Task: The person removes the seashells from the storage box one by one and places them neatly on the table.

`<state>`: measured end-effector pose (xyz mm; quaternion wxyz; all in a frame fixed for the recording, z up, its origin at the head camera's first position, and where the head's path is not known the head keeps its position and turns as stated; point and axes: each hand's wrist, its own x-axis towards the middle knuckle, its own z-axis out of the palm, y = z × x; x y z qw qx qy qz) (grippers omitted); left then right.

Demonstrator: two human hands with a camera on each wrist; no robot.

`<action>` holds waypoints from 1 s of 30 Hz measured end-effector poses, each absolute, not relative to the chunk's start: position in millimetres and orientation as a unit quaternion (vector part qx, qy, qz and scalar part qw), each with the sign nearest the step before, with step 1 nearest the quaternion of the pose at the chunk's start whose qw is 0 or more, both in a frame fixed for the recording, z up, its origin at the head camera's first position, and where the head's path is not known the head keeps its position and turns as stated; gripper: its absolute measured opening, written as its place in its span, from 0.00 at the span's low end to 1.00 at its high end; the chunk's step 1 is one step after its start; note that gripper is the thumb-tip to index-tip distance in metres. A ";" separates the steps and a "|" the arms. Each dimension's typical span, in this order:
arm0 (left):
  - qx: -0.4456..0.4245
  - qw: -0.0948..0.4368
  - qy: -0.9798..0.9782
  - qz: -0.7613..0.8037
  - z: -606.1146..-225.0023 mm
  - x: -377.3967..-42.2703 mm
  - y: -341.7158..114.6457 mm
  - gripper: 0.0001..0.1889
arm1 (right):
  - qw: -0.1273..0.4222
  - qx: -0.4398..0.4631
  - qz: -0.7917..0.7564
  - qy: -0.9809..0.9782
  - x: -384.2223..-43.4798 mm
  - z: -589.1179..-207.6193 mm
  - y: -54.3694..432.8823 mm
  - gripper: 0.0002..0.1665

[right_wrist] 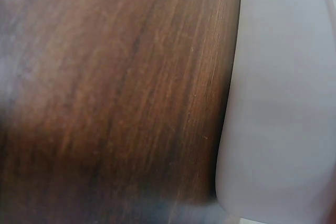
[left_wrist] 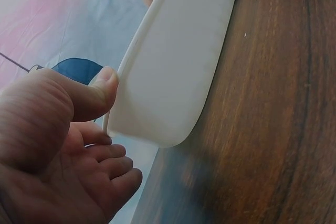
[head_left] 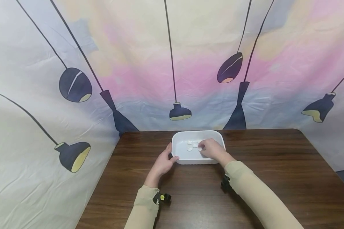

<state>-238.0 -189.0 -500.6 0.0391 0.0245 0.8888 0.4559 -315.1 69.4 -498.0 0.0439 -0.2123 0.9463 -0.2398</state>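
A white rectangular tray (head_left: 196,161) stands at the far edge of the table, with several small, flat, white rounded pieces (head_left: 189,149) lying inside it. My left hand (head_left: 163,162) holds the tray's near left corner; in the left wrist view the thumb (left_wrist: 106,80) lies against the rim and the fingers curl beneath. Reaching over the tray's right side, my right hand (head_left: 213,149) pinches a small white piece (head_left: 199,149) between its fingertips, low over the tray floor. The right wrist view shows the tray's outer wall (right_wrist: 283,98) but not the fingers.
The dark brown wooden table (head_left: 195,197) extends toward me and to both sides. Right behind the tray hangs a cloth backdrop (head_left: 149,114) printed with pendant lamps. Both wrists carry small black camera mounts (head_left: 161,197).
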 end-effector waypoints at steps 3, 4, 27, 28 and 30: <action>0.028 0.037 0.890 0.455 -500.6 -238.9 -188.9 0.40 | 0.045 -0.212 -0.229 0.949 -317.0 -498.4 70.0 0.19; 0.028 0.037 0.890 0.454 -500.7 -239.2 -188.9 0.40 | 0.046 -0.212 -0.228 0.949 -317.5 -498.3 70.0 0.20; 0.030 0.035 0.888 0.458 -501.5 -238.9 -189.7 0.39 | 0.060 -0.231 -0.213 0.947 -317.8 -498.5 71.2 0.16; 0.030 0.035 0.888 0.458 -501.6 -238.9 -189.7 0.39 | 0.060 -0.231 -0.213 0.947 -317.7 -498.3 71.3 0.16; 0.031 0.034 0.887 0.459 -501.2 -238.8 -189.5 0.39 | 0.058 -0.230 -0.217 0.947 -317.7 -498.0 71.4 0.16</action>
